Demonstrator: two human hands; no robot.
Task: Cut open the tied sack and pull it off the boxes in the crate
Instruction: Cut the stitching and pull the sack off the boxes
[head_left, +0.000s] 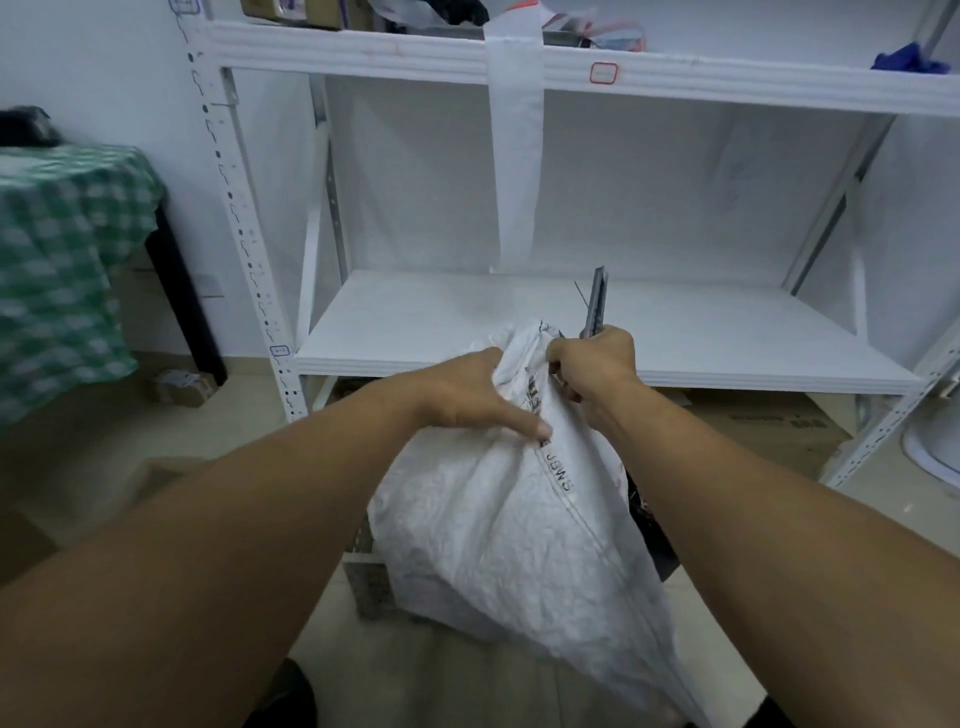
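A white woven sack (498, 530) with black printing stands in front of me, bunched at its top. It covers a grey crate (370, 582), of which only a corner shows at the lower left; the boxes are hidden. My left hand (478, 395) grips the gathered neck of the sack from the left. My right hand (592, 369) is closed on a grey utility knife (596, 301), whose blade end points up and away, just right of the sack's neck.
A white metal shelf rack (597, 338) stands right behind the sack, with a white strap (514, 156) hanging from the upper shelf. A table with a green checked cloth (62, 260) is at the left. Flattened cardboard (769, 421) lies under the rack.
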